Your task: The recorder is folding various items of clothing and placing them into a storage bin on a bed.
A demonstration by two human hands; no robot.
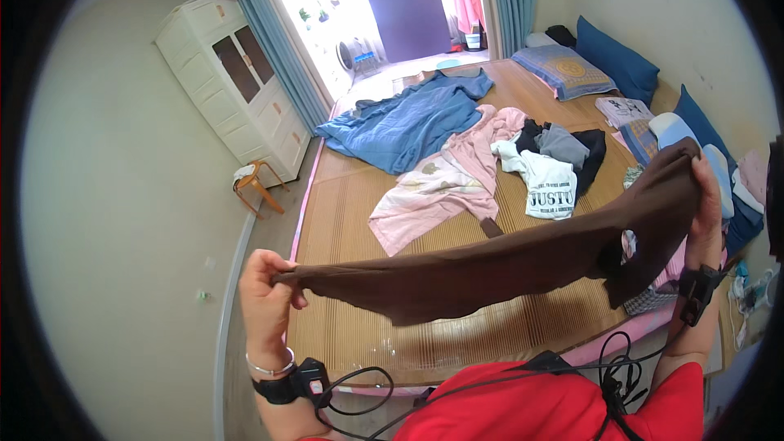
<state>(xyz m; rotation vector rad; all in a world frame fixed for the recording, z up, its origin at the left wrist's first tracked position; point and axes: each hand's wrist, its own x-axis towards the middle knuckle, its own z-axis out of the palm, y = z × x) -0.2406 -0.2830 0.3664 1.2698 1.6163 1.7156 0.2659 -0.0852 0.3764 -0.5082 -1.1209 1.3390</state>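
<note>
A dark brown garment (465, 272) hangs stretched sideways in front of me, above the near part of a bed covered with a bamboo mat (343, 214). My left hand (266, 297) pinches its left end between thumb and fingers. On the other side, my right hand (704, 202) grips the upper right end, where the cloth is bunched and folded over. A gap shows in the cloth near the right end. Beyond it on the mat lie a pink patterned cloth (429, 196), a white printed T-shirt (548, 187) and a grey garment (560, 146).
A blue quilt (410, 119) is spread farther back on the bed. Pillows (566, 70) and blue cushions (615, 58) line the right wall. Left of the bed stand a wooden stool (263, 184) and a white cabinet (233, 86). Black cables (490, 380) run between my wrists.
</note>
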